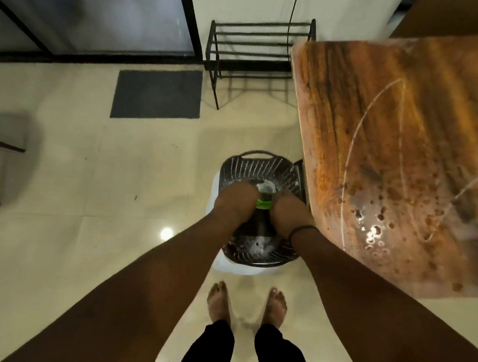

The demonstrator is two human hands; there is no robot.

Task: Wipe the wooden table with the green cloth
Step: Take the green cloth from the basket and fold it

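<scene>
Head view, looking straight down: two bare feet (247, 304) stand on the pale floor (89, 227). Both arms reach down into one dark slatted basket (257, 165). The left hand (235, 204) and right hand (291, 213) are curled close together, squeezing one green cloth (264, 204) between them, only a strip of it showing. The wooden table (389, 134), spotted with crumbs, stands just right of the basket. Beyond lie one dark mat (157, 94) and one black rack (257, 53).

both bare arms reach straight down and forward, the left hand (235, 201) and right hand (290, 213) close side by side, fingers curled downward in a tight grip, a dark band on the right wrist (302, 231).
</scene>
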